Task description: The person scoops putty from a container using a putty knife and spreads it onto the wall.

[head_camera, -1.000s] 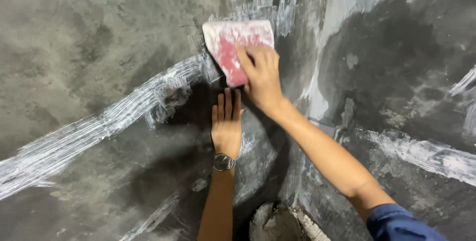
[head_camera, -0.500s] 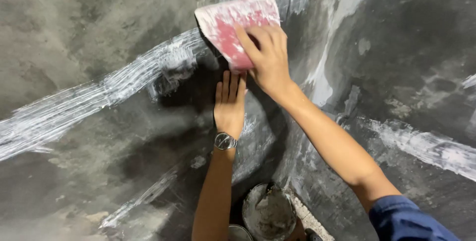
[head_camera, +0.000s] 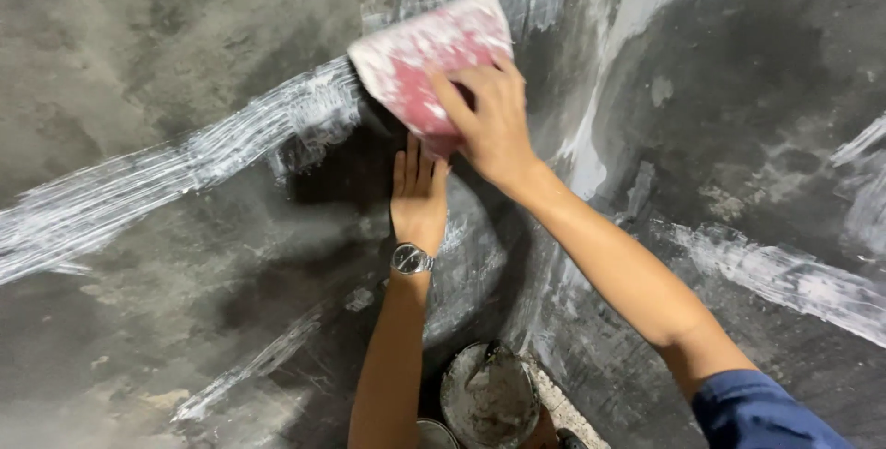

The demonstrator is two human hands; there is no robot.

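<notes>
Red trowel spreading white filler on a dark grey wall

The right hand (head_camera: 494, 117) presses the red plastic trowel (head_camera: 426, 61) flat to the wall (head_camera: 138, 61), top centre of the frame, fingers spread over its blade; the left hand (head_camera: 420, 195) lies open, palm flat on the wall, just below. White filler streaks (head_camera: 166, 181) cross left and right, but most grey is uncovered; a bucket (head_camera: 489, 398) sits bottom centre

Before me two dark grey plastered walls (head_camera: 138, 61) meet in a corner, streaked with white putty smears (head_camera: 185, 167).
</notes>
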